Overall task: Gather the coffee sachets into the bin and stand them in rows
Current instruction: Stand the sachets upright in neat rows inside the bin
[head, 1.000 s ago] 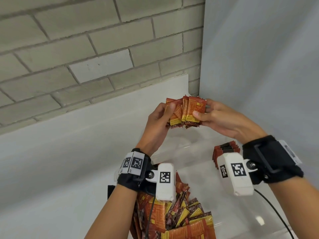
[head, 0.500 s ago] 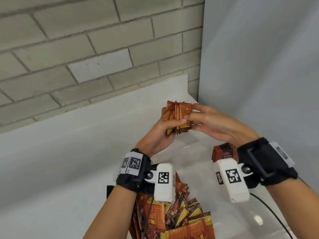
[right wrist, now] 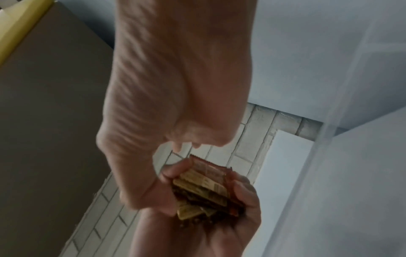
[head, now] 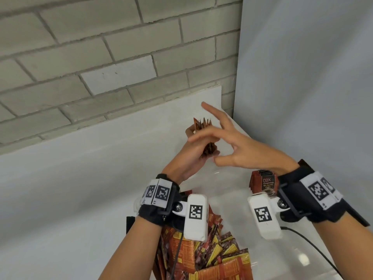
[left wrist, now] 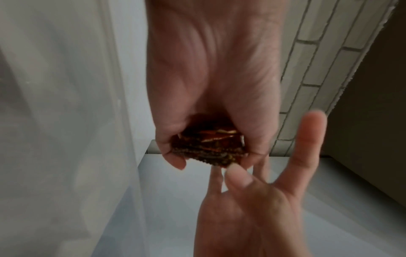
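My left hand (head: 194,146) grips a small stack of red and gold coffee sachets (head: 203,126), held edge-on above the clear plastic bin (head: 232,215). The same stack (left wrist: 211,147) sits between thumb and fingers in the left wrist view and shows again as the stack (right wrist: 204,187) in the right wrist view. My right hand (head: 220,138) hovers beside the stack with fingers spread and straight, holding nothing. A short row of sachets (head: 262,181) stands upright in the bin at the right. A loose heap of sachets (head: 218,253) lies in the bin's near part.
A grey brick wall (head: 101,57) rises behind a white upstand (head: 101,148). A pale panel (head: 302,77) closes the right side. A black cable (head: 314,247) runs from the right wrist camera across the bin's right side.
The stack has turned from face-on to edge-on in my left hand. My right hand has let go of it and opened its fingers wide.
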A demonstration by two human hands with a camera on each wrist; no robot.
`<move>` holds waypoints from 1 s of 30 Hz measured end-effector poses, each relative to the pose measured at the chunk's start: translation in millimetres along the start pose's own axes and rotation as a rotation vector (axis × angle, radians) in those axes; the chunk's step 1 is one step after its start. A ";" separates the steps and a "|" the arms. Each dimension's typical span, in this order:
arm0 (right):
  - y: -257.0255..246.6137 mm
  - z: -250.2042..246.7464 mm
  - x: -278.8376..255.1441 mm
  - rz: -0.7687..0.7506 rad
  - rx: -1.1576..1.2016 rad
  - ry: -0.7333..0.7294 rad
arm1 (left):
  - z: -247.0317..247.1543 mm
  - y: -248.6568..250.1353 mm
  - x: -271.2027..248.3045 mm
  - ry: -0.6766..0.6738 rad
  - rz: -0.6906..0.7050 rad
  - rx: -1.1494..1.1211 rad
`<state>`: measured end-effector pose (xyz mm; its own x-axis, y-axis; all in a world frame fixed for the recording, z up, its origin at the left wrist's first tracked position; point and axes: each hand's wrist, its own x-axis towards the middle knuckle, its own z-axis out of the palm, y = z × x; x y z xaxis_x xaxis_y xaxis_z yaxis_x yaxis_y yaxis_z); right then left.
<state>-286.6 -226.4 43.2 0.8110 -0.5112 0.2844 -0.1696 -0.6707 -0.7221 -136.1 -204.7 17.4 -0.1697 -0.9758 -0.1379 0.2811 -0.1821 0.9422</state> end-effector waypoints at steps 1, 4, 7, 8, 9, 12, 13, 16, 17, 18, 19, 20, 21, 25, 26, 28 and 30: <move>0.8 2.7 0.0 0.007 -0.020 -0.028 | 2.3 0.1 -2.1 -0.034 -0.009 0.036; 5.5 4.3 -1.3 0.048 -0.047 -0.025 | 5.6 1.7 -7.2 -0.075 0.002 0.086; 8.9 2.8 -0.9 0.040 -0.020 0.043 | 7.4 4.9 -11.3 -0.104 0.013 0.058; 9.3 2.5 -0.8 0.040 0.003 0.069 | 8.6 5.4 -12.2 -0.118 0.006 0.045; 9.4 2.4 -0.6 0.043 0.031 0.084 | 9.6 5.3 -13.0 -0.131 0.003 0.025; 7.9 3.0 -0.5 0.050 0.079 0.070 | 12.0 6.7 -15.2 -0.115 -0.007 -0.023; 7.2 3.6 -0.6 0.053 0.081 0.063 | 12.5 8.1 -16.0 -0.085 -0.011 -0.029; 6.5 5.2 -1.7 0.065 0.130 0.079 | 10.5 9.3 -16.3 -0.030 -0.028 -0.065; 6.8 5.8 -1.7 0.070 0.159 0.095 | 10.3 10.9 -16.9 -0.017 -0.034 -0.080; 7.6 6.5 -1.4 0.079 0.184 0.114 | 9.3 11.5 -16.4 -0.006 -0.041 -0.083; 8.3 7.6 -0.7 0.091 0.208 0.129 | 9.7 12.7 -16.3 -0.003 -0.045 -0.091; 8.9 9.4 0.4 0.102 0.226 0.142 | 10.1 13.2 -15.7 -0.005 -0.047 -0.098; 9.0 11.8 1.7 0.111 0.234 0.154 | 11.5 13.8 -15.5 -0.010 -0.050 -0.110; 9.6 17.9 4.2 0.112 0.241 0.194 | 14.0 11.1 -13.9 0.018 -0.024 -0.074; 9.7 18.1 4.4 0.110 0.246 0.206 | 13.3 9.9 -12.7 0.035 -0.016 -0.073; 9.7 19.2 4.8 0.113 0.262 0.219 | 13.1 8.5 -10.9 0.071 0.006 -0.092; 8.8 21.7 6.0 0.108 0.255 0.225 | 13.7 8.3 -9.3 0.089 0.023 -0.095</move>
<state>-271.1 -223.7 24.9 0.6474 -0.6966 0.3091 -0.0793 -0.4649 -0.8818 -145.2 -195.5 30.7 -0.0790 -0.9860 -0.1467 0.3725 -0.1656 0.9131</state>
